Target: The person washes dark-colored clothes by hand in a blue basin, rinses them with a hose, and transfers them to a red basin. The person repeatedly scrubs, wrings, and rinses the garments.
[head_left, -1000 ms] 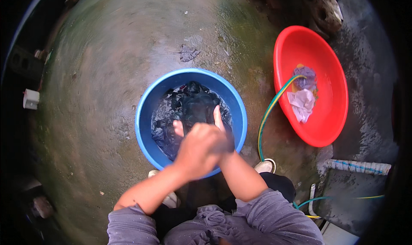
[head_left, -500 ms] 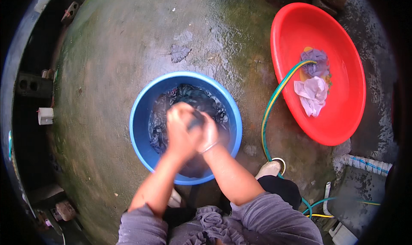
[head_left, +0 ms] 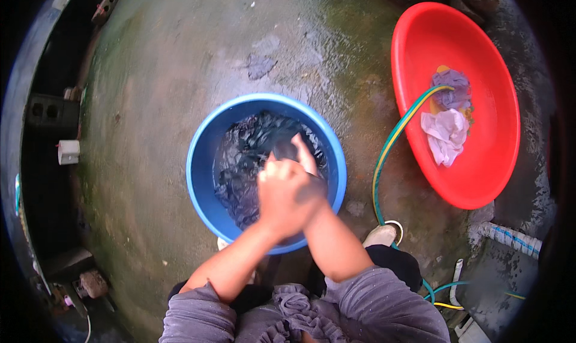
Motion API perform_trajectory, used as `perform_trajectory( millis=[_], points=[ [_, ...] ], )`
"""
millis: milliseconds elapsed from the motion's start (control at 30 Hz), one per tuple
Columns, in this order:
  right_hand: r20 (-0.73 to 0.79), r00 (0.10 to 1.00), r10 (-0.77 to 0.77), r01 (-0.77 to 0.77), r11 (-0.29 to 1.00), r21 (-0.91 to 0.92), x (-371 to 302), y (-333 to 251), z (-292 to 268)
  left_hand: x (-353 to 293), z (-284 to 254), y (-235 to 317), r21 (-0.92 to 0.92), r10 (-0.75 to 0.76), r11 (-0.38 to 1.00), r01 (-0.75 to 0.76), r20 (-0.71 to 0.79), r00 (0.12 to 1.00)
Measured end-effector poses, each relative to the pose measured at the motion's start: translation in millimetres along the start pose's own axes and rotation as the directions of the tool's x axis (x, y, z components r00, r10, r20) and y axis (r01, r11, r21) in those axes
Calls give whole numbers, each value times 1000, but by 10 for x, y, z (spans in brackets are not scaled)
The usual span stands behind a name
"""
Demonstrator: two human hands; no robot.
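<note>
Over a round blue tub [head_left: 193,157], both my hands are pressed together around a dark wet cloth [head_left: 285,150]. My left hand [head_left: 287,193] lies on top, its fingers curled over the cloth; more dark fabric shows beside its knuckles. Partly hidden beneath it, my right hand [head_left: 305,155] grips the same cloth, with some of its fingers pointing up past the bunched fabric. Motion blurs the cloth and the fingertips. Below, dark wet clothes [head_left: 237,169] lie in water inside the tub.
A large red basin [head_left: 492,121] at the right holds a pale pink cloth [head_left: 446,136] and a greyish-purple cloth [head_left: 457,88]. A green-and-yellow hose [head_left: 384,157] arches into it, running past my shoe [head_left: 379,235]. The concrete floor [head_left: 144,133] is wet. Hollow blocks [head_left: 53,114] line the left.
My hands have shifted slightly right and nearer to me, and my left hand has slid over my right with the dark cloth between them. The view has shifted a little.
</note>
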State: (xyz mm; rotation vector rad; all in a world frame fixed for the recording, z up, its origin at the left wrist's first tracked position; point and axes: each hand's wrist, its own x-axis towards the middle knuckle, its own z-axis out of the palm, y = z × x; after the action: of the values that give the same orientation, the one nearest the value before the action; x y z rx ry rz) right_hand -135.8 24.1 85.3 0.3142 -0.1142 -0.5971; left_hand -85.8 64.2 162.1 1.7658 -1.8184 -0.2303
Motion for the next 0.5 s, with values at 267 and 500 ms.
perform_trajectory(
  millis=[267, 500],
  points=[
    [-358, 889, -287, 129, 905, -404, 51, 378, 327, 429, -248, -637, -191, -495, 862, 469, -122, 860],
    [-338, 896, -288, 65, 838, -542, 29, 190, 265, -214, -657, -797, -367, -759, 442, 818, 332, 559]
  ],
)
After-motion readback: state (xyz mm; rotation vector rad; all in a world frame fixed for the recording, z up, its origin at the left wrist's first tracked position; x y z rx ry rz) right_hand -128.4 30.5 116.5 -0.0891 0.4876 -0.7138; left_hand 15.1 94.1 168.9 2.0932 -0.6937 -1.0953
